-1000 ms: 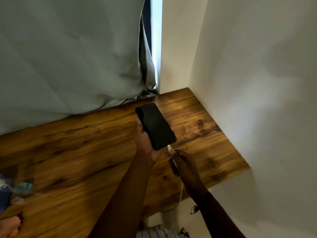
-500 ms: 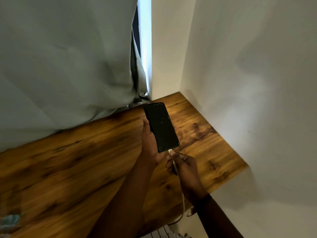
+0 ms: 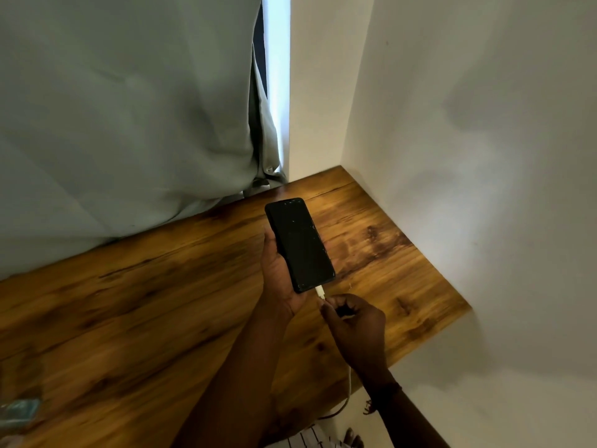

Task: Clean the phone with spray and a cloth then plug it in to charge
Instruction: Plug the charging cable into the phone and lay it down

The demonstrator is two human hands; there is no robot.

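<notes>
wooden table in the corner

a wooden table with a warm brown, dark-streaked grain fills the lower left and runs into the corner of the room. its right edge meets a white wall. along its far edge a pale grey-green curtain hangs down, its hem resting on the wood. at the near left edge lies a small teal object, too blurred to identify.

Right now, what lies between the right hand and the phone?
Only the white charger plug, pinched by the right hand and meeting the phone's bottom edge, in the head view.
</notes>
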